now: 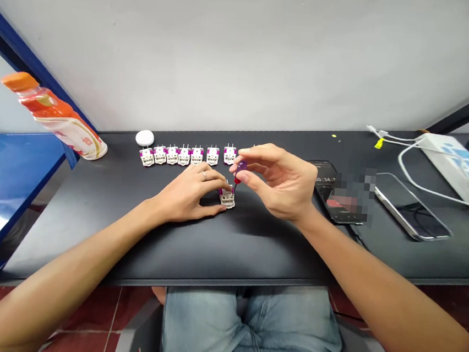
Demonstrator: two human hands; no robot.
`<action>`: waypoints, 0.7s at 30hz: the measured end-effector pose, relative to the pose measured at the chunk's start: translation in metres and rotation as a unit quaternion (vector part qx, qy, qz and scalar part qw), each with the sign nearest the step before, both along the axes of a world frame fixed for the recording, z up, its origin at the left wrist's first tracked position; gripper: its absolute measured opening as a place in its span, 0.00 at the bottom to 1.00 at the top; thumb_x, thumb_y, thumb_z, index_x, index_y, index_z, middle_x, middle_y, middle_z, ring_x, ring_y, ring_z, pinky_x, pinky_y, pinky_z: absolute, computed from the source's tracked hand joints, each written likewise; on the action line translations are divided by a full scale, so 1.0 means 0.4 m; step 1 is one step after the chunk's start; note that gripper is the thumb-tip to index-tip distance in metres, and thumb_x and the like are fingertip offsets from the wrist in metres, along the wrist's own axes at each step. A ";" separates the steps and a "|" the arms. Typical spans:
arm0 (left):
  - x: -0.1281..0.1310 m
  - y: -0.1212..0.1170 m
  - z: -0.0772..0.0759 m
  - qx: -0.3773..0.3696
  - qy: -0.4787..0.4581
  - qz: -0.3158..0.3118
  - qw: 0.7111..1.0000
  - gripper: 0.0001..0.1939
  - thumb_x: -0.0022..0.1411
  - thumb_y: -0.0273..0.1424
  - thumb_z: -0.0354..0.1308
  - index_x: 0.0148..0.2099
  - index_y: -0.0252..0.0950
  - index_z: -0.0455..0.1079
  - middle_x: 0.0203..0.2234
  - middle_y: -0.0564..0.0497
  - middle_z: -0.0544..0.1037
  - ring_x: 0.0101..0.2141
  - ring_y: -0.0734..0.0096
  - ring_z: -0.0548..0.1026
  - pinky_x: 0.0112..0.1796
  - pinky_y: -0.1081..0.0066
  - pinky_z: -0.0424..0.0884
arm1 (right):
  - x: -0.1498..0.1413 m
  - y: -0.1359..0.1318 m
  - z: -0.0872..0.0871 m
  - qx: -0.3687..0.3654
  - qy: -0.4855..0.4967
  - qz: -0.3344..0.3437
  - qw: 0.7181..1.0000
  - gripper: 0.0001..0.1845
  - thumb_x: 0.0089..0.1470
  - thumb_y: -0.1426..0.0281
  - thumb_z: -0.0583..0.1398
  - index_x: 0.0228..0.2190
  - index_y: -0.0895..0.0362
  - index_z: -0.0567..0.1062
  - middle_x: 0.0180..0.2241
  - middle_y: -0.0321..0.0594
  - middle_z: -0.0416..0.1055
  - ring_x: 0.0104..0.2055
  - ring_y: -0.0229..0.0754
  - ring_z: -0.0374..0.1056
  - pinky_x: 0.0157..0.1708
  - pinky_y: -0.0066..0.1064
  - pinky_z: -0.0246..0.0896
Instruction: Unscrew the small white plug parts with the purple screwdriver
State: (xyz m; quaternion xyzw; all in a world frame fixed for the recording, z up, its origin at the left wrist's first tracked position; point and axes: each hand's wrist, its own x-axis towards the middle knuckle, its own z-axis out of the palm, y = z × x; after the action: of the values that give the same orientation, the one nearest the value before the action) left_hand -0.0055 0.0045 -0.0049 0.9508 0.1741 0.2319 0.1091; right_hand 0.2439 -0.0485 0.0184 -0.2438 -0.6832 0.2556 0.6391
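My left hand (191,194), with a ring on one finger, rests on the black table and pinches a small white and purple electrical plug piece (227,200) between thumb and fingers. From above, my right hand (281,180) grips a small screwdriver (241,168) by its purple and red handle. The screwdriver stands nearly upright, its tip down at the plug piece; I cannot tell whether it sits in a screw. Behind my hands stands a row of several similar plug pieces (172,154), their metal pins pointing up.
A round white object (144,138) lies behind the row's left end. At far left leans an orange and white bottle (65,121). To the right are a dark phone (332,194), a second phone (414,207), white cables (406,159) and a white box (451,163).
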 end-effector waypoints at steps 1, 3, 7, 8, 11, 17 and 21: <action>0.001 -0.001 0.001 -0.003 0.001 0.000 1.000 0.17 0.79 0.42 0.70 0.63 0.41 0.84 0.57 0.44 0.88 0.52 0.51 0.78 0.59 0.51 0.77 | -0.001 -0.002 -0.001 -0.013 0.001 0.010 1.000 0.21 0.68 0.75 0.73 0.58 0.44 0.90 0.50 0.39 0.89 0.48 0.42 0.88 0.49 0.36 0.90; 0.002 -0.001 0.004 -0.005 0.001 -0.002 1.000 0.17 0.79 0.41 0.70 0.62 0.40 0.84 0.57 0.44 0.89 0.52 0.52 0.78 0.59 0.51 0.77 | -0.001 -0.003 -0.001 -0.011 -0.003 0.019 1.000 0.19 0.72 0.75 0.70 0.58 0.45 0.90 0.52 0.41 0.88 0.50 0.44 0.88 0.51 0.38 0.91; 0.004 -0.003 0.007 0.002 -0.002 -0.004 1.000 0.17 0.79 0.42 0.70 0.62 0.39 0.84 0.56 0.42 0.89 0.51 0.52 0.79 0.58 0.51 0.77 | 0.001 0.002 -0.002 0.051 -0.021 -0.011 0.998 0.22 0.61 0.77 0.78 0.53 0.43 0.92 0.50 0.39 0.87 0.49 0.43 0.86 0.46 0.33 0.90; 0.005 -0.003 0.007 0.002 -0.002 -0.003 1.000 0.17 0.79 0.42 0.70 0.62 0.40 0.84 0.56 0.43 0.89 0.51 0.52 0.79 0.58 0.51 0.77 | 0.001 0.003 -0.002 0.053 -0.021 -0.015 0.998 0.24 0.60 0.78 0.78 0.54 0.42 0.92 0.49 0.38 0.87 0.48 0.42 0.86 0.45 0.33 0.89; 0.005 -0.004 0.008 -0.005 0.000 -0.001 1.000 0.17 0.79 0.42 0.70 0.62 0.40 0.84 0.56 0.43 0.89 0.51 0.52 0.79 0.59 0.51 0.77 | 0.002 0.002 -0.004 0.021 -0.017 -0.001 1.000 0.23 0.69 0.77 0.72 0.60 0.43 0.89 0.51 0.40 0.88 0.48 0.42 0.87 0.48 0.36 0.91; 0.004 -0.003 0.008 -0.016 0.012 0.005 1.000 0.18 0.79 0.42 0.69 0.63 0.41 0.84 0.55 0.42 0.88 0.52 0.51 0.79 0.59 0.50 0.77 | 0.004 0.003 -0.007 0.071 -0.052 -0.057 0.994 0.20 0.63 0.74 0.77 0.54 0.44 0.92 0.51 0.41 0.88 0.44 0.44 0.86 0.41 0.36 0.90; 0.004 -0.004 0.010 -0.019 0.013 0.006 1.000 0.17 0.80 0.43 0.68 0.63 0.41 0.84 0.57 0.42 0.88 0.52 0.51 0.78 0.60 0.49 0.77 | 0.003 0.003 -0.012 0.050 -0.057 -0.056 0.996 0.23 0.70 0.75 0.71 0.62 0.45 0.88 0.51 0.41 0.90 0.48 0.44 0.88 0.45 0.36 0.91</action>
State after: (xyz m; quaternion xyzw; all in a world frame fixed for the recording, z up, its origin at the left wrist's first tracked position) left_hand -0.0040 0.0027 -0.0008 0.9505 0.1856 0.2166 0.1230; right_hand 0.2453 -0.0472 0.0137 -0.2639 -0.7154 0.1709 0.6239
